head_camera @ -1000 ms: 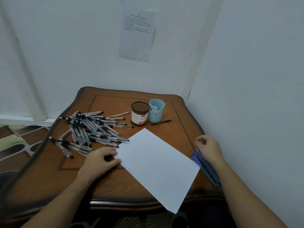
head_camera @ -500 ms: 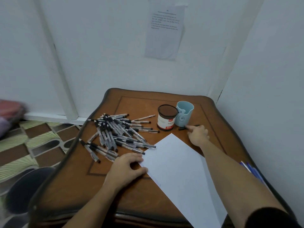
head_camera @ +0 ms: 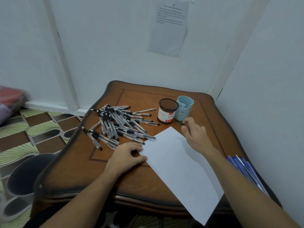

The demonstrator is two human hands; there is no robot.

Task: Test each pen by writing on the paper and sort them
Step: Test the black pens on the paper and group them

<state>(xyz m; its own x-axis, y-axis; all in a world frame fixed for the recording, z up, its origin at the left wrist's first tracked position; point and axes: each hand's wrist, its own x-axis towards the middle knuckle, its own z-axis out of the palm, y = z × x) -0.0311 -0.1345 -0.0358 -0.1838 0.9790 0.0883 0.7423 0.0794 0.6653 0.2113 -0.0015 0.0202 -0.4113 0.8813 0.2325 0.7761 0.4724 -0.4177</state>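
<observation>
A white sheet of paper [head_camera: 177, 163] lies slanted on the brown wooden table [head_camera: 79, 170]. My left hand [head_camera: 125, 157] rests on the sheet's left edge, thumb on the paper. A loose pile of several black-grip pens [head_camera: 118, 125] lies to the left of the sheet. My right hand [head_camera: 195, 135] is at the foot of the light blue cup [head_camera: 184, 109], with its fingertips pinching a dark pen [head_camera: 181, 123] that is mostly hidden. A brown mesh pen holder [head_camera: 167, 112] stands beside the blue cup. Several blue pens [head_camera: 243, 168] lie at the table's right edge.
White walls close the table in at the back and on the right, with a printed notice [head_camera: 169, 27] taped on the back wall. A dark round bin [head_camera: 24, 175] stands on the patterned floor to the left of the table.
My right hand left the blue pens at the right edge, reached to the dark pen by the blue cup and closed its fingertips on it. My view swung left. My left hand stayed put.
</observation>
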